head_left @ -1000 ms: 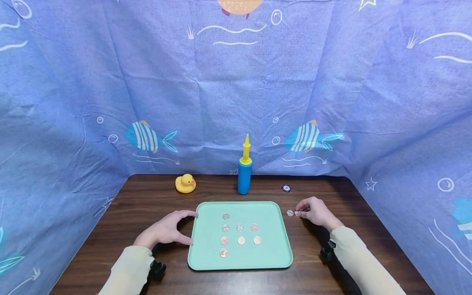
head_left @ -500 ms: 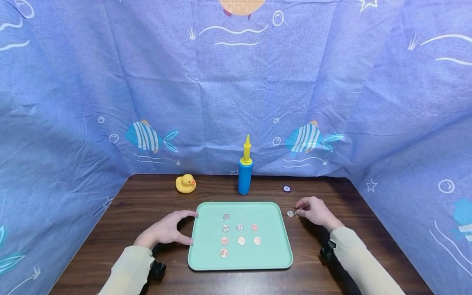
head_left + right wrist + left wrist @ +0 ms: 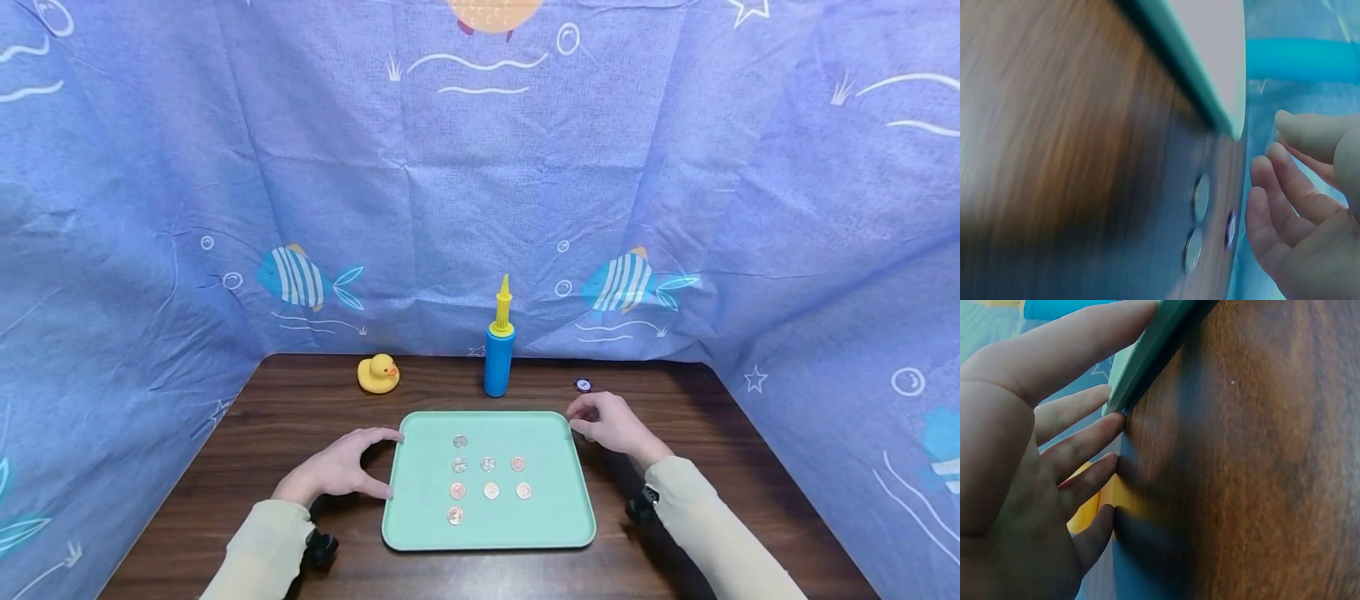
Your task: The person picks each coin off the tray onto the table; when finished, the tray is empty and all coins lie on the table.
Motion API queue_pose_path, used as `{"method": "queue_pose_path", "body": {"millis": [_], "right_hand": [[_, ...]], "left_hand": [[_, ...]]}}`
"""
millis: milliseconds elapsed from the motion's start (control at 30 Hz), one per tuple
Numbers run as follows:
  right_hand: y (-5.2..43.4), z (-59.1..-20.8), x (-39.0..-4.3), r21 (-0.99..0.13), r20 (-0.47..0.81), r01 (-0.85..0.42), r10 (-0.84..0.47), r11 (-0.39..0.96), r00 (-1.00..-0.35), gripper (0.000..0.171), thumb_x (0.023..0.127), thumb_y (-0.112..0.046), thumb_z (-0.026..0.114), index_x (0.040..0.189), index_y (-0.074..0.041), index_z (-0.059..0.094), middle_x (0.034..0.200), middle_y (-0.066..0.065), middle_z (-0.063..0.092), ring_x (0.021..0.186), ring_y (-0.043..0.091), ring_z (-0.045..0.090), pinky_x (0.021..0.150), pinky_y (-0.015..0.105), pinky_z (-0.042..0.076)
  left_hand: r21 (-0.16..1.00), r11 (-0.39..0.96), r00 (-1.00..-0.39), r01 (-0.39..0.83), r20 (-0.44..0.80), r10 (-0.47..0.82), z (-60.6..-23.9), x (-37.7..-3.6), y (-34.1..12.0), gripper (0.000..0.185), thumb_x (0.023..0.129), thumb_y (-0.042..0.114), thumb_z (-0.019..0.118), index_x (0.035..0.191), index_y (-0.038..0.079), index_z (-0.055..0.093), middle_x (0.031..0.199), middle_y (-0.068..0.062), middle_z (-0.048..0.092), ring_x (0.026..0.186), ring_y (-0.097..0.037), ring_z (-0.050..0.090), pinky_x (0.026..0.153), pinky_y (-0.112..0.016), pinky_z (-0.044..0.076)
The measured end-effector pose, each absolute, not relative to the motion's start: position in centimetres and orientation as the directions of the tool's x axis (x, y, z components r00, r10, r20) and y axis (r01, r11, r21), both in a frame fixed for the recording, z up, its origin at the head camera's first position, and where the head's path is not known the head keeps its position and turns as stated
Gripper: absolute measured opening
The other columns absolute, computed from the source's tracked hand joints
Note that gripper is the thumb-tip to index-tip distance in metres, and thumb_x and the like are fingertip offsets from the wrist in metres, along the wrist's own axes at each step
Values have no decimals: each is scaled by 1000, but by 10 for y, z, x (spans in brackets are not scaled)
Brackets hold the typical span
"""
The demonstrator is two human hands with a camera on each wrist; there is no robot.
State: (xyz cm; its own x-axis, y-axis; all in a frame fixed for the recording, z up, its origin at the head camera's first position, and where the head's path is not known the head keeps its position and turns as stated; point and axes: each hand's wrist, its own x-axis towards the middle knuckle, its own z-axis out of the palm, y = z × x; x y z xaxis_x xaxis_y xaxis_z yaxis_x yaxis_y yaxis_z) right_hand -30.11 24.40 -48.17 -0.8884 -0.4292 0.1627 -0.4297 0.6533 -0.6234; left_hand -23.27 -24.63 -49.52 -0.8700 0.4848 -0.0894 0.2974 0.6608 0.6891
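The left hand [image 3: 337, 465] is spread, its thumb and fingertips touching the left rim of the mint-green tray [image 3: 551, 525]; its fingers look fairly straight in the left wrist view. Several coins [image 3: 491, 491], silvery and copper-toned, lie flat on the tray in rows. The right hand [image 3: 611, 423] hovers at the tray's upper right corner, thumb and index fingertips close together. No coin shows between those fingertips, and whether they pinch one is unclear. Below this hand, the right wrist view has two coins [image 3: 1201, 198] on the wooden table.
Behind the tray stands a blue pump [image 3: 497, 364] with a yellow nozzle. A yellow rubber duck [image 3: 378, 375] sits back left. A dark-rimmed poker chip [image 3: 582, 385] lies back right, just beyond the right hand. Blue fish-print cloth [image 3: 480, 208] encloses the table's back and sides.
My right hand has moved left from the coins on the table to the tray's upper right corner. The left hand and the coins on the tray have stayed in place.
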Motion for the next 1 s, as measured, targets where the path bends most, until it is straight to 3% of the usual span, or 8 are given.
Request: {"method": "queue_pose_path", "body": {"millis": [467, 800, 1000], "right_hand": [[179, -471, -302, -611, 122, -512, -568, 603, -814, 16, 92, -7, 79, 108, -2, 77, 97, 4, 76, 84, 15, 71, 75, 27, 57], [137, -468, -299, -595, 65, -549, -646, 586, -760, 17, 94, -9, 79, 110, -3, 79, 106, 8, 78, 92, 20, 74, 85, 38, 61], [114, -470, -297, -596, 39, -559, -675, 576, -737, 16, 95, -8, 77, 110, -4, 78, 107, 7, 78, 95, 22, 74, 85, 37, 60]], "left_hand": [[683, 668, -872, 295, -93, 480, -498, -235, -248, 85, 78, 42, 93, 149, 14, 57, 154, -13, 52, 145, -42, 43, 116, -67, 35], [688, 668, -873, 284, -101, 476, -495, -234, -247, 85, 78, 41, 93, 149, 14, 56, 155, -14, 52, 146, -43, 42, 116, -68, 34], [692, 666, -874, 279, -105, 475, -495, -233, -246, 85, 78, 41, 93, 150, 13, 56, 155, -14, 52, 146, -43, 41, 116, -68, 34]]}}
